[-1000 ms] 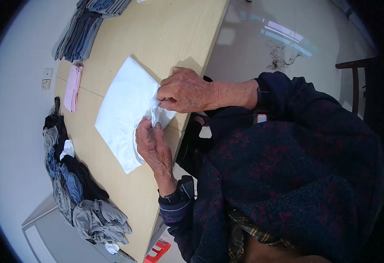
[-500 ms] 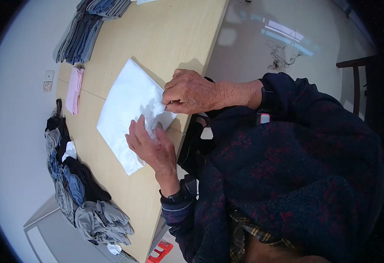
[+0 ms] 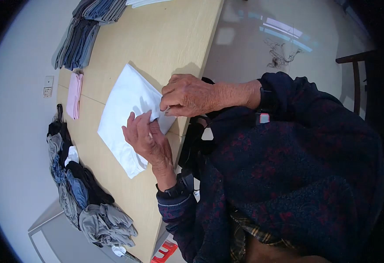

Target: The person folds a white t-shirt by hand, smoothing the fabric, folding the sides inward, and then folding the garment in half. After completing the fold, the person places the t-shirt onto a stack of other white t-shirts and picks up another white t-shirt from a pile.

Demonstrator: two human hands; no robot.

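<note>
A folded white cloth lies on the wooden table at a slant, near the edge beside my body. My right hand is closed at its near corner, with thumb and forefinger pinching the fabric. Just below it in the view, my left hand grips a raised fold of the same cloth between forefinger and thumb, its other fingers curved over the fabric. The two hands are close together but apart. Part of the cloth's near edge is hidden behind them.
Stacked folded trousers and a folded pink cloth lie along the table's far side. Crumpled grey, blue and black clothes are heaped at the lower left. A red plastic object shows below the table edge.
My left hand has gone from spread fingers to a pinch on the cloth's fold. The fold is lifted. My right hand keeps its pinch, nearly in place.
</note>
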